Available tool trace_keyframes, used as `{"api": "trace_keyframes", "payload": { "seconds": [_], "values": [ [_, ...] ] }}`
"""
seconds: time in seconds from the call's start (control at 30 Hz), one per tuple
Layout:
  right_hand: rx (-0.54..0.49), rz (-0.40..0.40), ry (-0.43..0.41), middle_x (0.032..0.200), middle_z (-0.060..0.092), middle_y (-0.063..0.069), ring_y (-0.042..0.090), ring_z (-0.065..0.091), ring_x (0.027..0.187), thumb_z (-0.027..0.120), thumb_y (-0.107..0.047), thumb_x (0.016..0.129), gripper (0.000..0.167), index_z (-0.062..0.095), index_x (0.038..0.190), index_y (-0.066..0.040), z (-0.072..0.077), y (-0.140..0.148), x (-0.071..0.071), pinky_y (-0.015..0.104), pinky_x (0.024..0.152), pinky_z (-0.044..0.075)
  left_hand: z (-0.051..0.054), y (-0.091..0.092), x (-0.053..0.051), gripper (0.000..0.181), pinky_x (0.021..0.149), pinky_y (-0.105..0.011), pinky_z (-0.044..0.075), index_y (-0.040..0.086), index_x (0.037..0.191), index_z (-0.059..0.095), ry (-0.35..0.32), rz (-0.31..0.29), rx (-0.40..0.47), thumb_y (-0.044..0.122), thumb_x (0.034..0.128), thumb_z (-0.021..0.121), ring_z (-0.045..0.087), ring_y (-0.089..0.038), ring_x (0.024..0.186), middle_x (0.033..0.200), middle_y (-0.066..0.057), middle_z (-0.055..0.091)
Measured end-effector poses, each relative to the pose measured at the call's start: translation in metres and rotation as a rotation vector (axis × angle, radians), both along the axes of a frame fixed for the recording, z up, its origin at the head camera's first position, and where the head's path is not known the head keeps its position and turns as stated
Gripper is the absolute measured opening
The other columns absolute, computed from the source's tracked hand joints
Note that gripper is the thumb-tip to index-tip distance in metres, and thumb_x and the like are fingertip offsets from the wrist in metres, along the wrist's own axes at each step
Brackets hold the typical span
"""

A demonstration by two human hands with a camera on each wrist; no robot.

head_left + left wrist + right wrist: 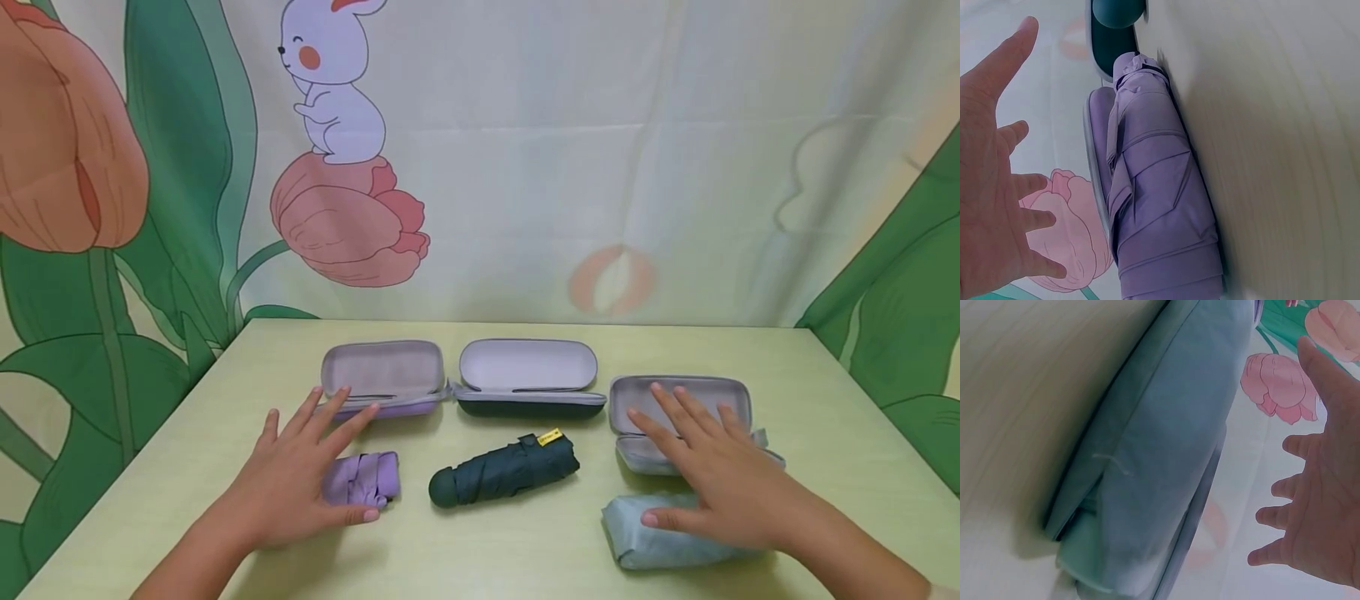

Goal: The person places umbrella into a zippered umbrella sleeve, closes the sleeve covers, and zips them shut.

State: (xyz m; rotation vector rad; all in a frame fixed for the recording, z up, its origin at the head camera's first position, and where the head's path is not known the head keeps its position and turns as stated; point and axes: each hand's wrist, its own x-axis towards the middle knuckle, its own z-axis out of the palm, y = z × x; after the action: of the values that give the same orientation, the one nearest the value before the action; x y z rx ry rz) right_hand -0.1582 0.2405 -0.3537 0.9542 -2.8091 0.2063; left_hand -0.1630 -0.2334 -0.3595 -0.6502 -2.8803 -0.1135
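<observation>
Fingers straight and fanned apart on both sides, gripping nothing; my left hand hangs palm down above the table, forearm slanting in from the lower left, thumb pointed inward across the purple umbrella, which lies under it; the wrist view shows a gap between palm and cloth; my fingertips point forward, toward the purple case, its lid raised; my right hand mirrors this from the lower right, thumb pointed inward over the pale blue umbrella, also well clear of it in its wrist view, longer fingers stretched in front of the grey-blue case; between my hands lies the dark green umbrella, tilted, just before the black case
</observation>
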Motion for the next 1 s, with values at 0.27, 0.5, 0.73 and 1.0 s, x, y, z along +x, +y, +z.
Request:
{"api": "trace_keyframes", "payload": {
  "seconds": [0.27,0.5,0.73,1.0],
  "values": [
    [0.034,0.039,0.013,0.162,0.009,0.012,0.040,0.015,0.145,0.058,-0.074,0.080,0.099,0.024,0.155,-0.021,0.002,-0.018,-0.005,0.070,0.105,0.020,0.002,-0.005,-0.001,0.104,0.096,-0.080,0.015,0.032,0.153,0.029,0.004,-0.006,0.042,0.079,0.0680,0.065,0.017,-0.044,0.143,0.159,-0.012,0.023],
    [0.094,0.144,-0.014,0.162,0.010,0.013,0.037,0.011,0.147,0.056,-0.074,0.081,0.100,0.019,0.157,-0.019,0.007,-0.038,-0.009,0.061,0.111,0.020,0.007,-0.012,-0.003,0.101,0.097,-0.080,0.014,0.030,0.153,0.031,-0.024,-0.004,0.072,0.075,0.0698,0.068,0.018,-0.042,0.143,0.158,-0.012,0.025],
    [0.161,0.274,-0.068,0.162,0.010,0.015,0.036,0.011,0.147,0.049,-0.074,0.084,0.097,0.022,0.156,-0.014,0.022,-0.063,-0.012,0.057,0.113,0.021,0.009,-0.024,-0.004,0.093,0.096,-0.079,0.019,0.025,0.149,0.037,-0.028,-0.025,0.125,0.070,0.0743,0.068,0.023,-0.044,0.140,0.154,-0.013,0.030],
    [0.295,0.386,-0.012,0.160,0.019,0.015,0.034,0.021,0.145,0.058,-0.062,0.088,0.089,0.028,0.153,-0.009,0.029,-0.094,-0.014,0.048,0.114,0.026,0.007,-0.041,-0.010,0.079,0.097,-0.064,0.034,0.011,0.142,0.046,0.009,-0.087,0.203,0.051,0.0804,0.075,0.038,-0.043,0.130,0.145,-0.020,0.040]
  ]
}}
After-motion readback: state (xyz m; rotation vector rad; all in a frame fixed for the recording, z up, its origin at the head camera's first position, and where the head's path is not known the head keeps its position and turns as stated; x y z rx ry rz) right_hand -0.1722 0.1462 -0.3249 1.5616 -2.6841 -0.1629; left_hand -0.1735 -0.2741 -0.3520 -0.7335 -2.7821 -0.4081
